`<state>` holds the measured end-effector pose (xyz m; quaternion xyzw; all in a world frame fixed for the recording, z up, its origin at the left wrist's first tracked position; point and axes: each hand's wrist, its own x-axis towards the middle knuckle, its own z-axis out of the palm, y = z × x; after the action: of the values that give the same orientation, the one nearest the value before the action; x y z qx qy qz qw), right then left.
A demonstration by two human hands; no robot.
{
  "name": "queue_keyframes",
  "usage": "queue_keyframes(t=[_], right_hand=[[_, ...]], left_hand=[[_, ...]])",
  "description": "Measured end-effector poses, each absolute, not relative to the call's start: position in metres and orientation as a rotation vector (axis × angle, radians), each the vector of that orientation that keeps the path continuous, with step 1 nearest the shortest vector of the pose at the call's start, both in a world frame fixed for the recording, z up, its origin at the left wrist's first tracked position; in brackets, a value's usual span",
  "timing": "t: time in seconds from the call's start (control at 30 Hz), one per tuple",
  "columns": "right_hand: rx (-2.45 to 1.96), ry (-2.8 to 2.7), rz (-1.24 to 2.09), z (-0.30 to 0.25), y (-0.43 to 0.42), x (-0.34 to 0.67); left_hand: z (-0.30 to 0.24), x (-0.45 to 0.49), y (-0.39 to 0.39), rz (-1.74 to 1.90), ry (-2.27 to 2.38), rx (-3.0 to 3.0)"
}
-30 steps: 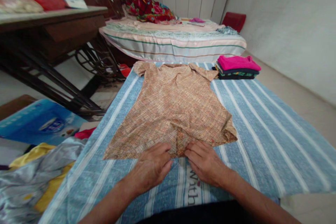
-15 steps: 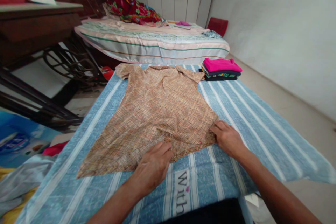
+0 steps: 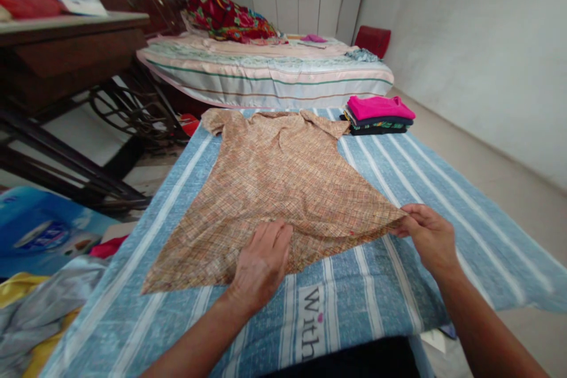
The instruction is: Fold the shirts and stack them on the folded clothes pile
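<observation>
A tan checked short-sleeved blouse (image 3: pixel 283 171) lies spread over the blue-and-white striped cloth (image 3: pixel 305 307), neck and sleeves at the far end. My left hand (image 3: pixel 264 257) rests flat on its lower middle near the hem, fingers stretched out. At the hem's right corner, my right hand (image 3: pixel 427 233) pinches the fabric between thumb and fingers and draws it out to the right. A loose fold runs across the lower part between both hands.
Folded clothes, a pink one (image 3: pixel 381 107) on top, are stacked at the far right. Beyond stands a bed (image 3: pixel 266 80) with a red floral blanket (image 3: pixel 230 18). On the left are a treadle table (image 3: pixel 75 41), a blue box (image 3: pixel 48 233) and heaped clothes (image 3: pixel 57 301).
My right hand has moved to the right with the hem corner, so the blouse's right side flares wider. My left hand stays on the fabric, slightly farther up.
</observation>
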<state>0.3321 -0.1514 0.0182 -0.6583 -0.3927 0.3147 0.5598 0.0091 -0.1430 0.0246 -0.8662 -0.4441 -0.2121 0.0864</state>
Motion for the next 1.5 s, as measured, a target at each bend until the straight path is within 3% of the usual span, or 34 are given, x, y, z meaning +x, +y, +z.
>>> queue_keyframes(t=[0.17,0.77,1.1,1.5], right_hand=[[-1.372,-0.810,0.766,0.032,-0.146,0.324],[-1.267,-0.802,0.841,0.065,-0.150,0.318],[-1.231,-0.844,0.880,0.080,-0.146,0.318],[-1.275,-0.884,0.838,0.080,-0.158,0.321]], left_hand=[[0.030,0.029,-0.134,-0.454,-1.400,-2.576],[0.030,0.016,-0.172,-0.543,-1.371,-2.763],[0.042,0.047,-0.178,0.048,-1.436,-2.847],[0.038,0.023,-0.175,-0.178,-1.418,-2.872]])
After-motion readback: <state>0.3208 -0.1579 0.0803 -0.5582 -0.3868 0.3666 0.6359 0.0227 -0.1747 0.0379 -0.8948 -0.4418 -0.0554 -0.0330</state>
